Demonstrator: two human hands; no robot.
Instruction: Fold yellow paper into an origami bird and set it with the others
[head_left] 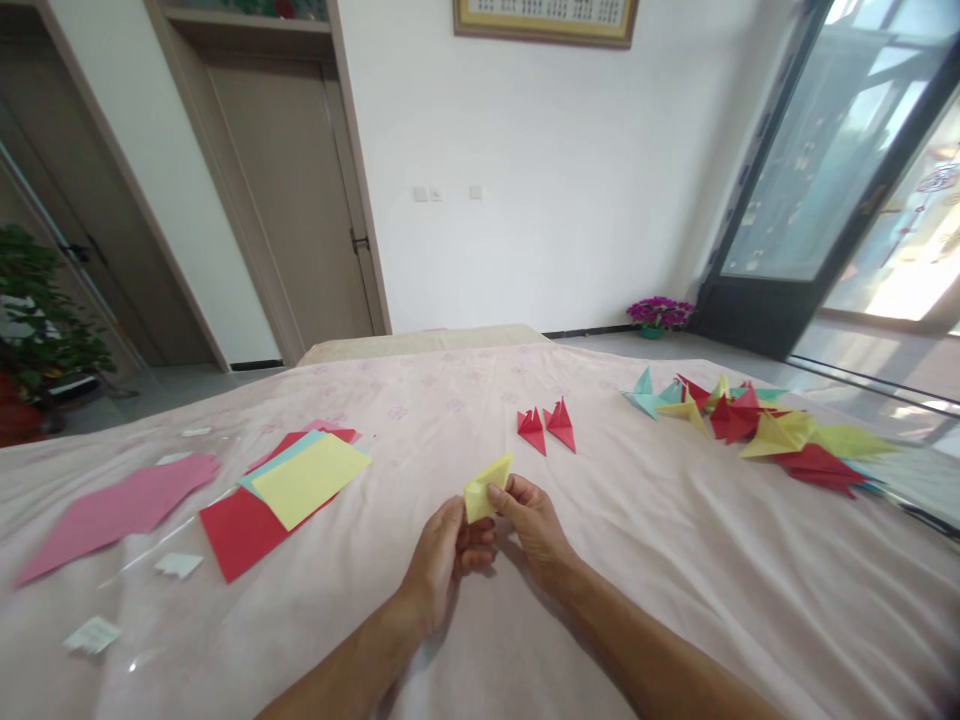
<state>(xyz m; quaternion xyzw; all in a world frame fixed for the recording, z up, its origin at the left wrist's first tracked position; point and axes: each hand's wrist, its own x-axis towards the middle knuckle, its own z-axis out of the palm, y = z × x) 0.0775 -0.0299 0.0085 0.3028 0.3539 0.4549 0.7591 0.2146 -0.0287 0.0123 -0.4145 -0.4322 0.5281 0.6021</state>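
Note:
My left hand (444,560) and my right hand (534,525) meet over the pink cloth-covered table (675,560). Both pinch a small folded yellow paper (487,488) held upright between the fingertips. A little beyond my hands lie two folded red paper pieces (547,427). To the left lies a stack of flat sheets (289,490), yellow on top with light blue and red beneath.
A heap of folded paper shapes (757,430) in red, yellow and teal lies at the right. Pink sheets (120,510) and white scraps (178,565) lie at the left. Beyond the table are a door, a glass sliding door and a flower pot (658,315).

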